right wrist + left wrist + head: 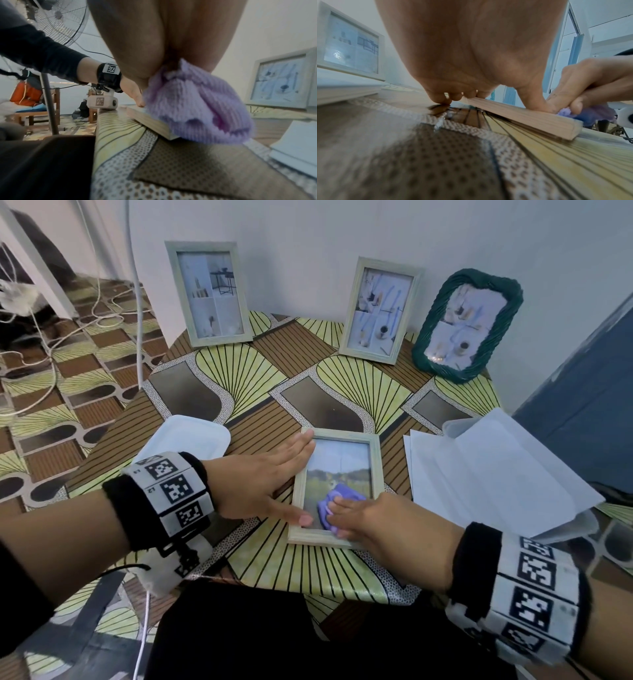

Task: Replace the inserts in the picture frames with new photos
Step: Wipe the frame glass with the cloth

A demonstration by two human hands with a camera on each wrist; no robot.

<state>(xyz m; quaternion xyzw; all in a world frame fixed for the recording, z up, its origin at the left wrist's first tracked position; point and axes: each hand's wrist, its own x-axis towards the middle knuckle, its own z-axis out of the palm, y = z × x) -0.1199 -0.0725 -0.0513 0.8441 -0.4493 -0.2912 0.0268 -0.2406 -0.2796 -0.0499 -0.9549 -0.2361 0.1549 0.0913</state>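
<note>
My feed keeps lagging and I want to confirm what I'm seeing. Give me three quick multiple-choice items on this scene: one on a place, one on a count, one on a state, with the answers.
1. Where is the purple cloth?
A. On the glass of the flat frame
B. On the stack of white sheets
C. Beside the green frame

2. How many frames stand upright at the back of the table?
A. One
B. Two
C. Three

3. What is the left hand doing?
A. Lifting the flat frame
B. Lying with straight fingers along the frame's left edge
C. Holding a photo

Answers:
1 A: the right hand bunches the cloth on the glass near the frame's lower end.
2 C: two pale frames and one dark green frame stand there.
3 B: its fingers are straight and its thumb rests on the frame's near left corner.
</note>
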